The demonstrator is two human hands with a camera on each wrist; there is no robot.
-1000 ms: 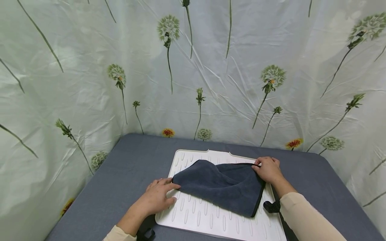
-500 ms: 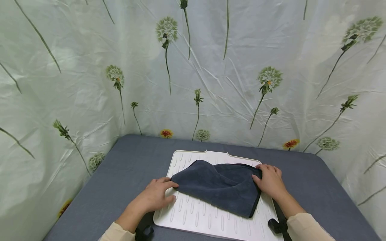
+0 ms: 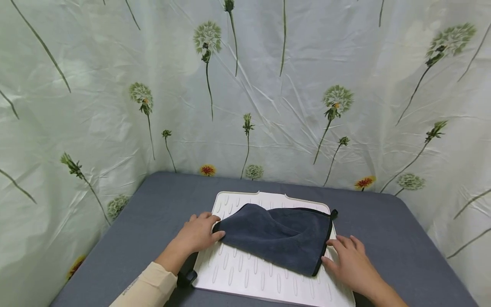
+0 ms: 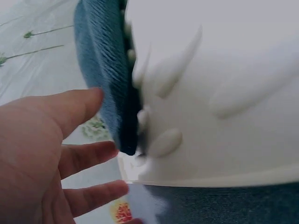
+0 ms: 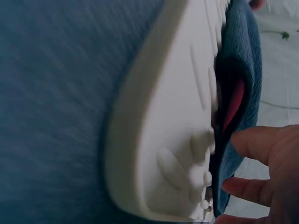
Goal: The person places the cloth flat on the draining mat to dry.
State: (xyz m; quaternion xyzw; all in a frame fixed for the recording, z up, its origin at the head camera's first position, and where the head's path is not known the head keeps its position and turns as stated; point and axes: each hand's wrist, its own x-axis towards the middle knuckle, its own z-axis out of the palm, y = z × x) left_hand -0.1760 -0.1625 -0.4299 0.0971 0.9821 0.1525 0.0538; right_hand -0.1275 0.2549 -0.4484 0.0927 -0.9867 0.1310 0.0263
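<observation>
A dark blue-grey cloth (image 3: 276,236) with black edging lies loosely rumpled across a white ribbed mat (image 3: 247,273). My left hand (image 3: 194,233) is at the cloth's left corner; in the left wrist view its thumb (image 4: 86,105) touches the cloth and the fingers are loosely extended. Along the cloth's right edge is my right hand (image 3: 350,263), fingers relaxed, thumb and a finger at the black edging. A strip of red (image 5: 234,105) shows inside the cloth's opening in the right wrist view. At the far right corner sticks out a small black loop (image 3: 334,214).
The mat lies on a table covered in grey-blue cloth (image 3: 168,200). Behind and to both sides hangs a pale curtain (image 3: 291,102) printed with dandelions. A black strap piece (image 3: 189,277) sits below my left wrist.
My right hand has let go of the cloth's far right corner and slid toward me along its right edge, uncovering the black loop. My left hand stays at the left corner.
</observation>
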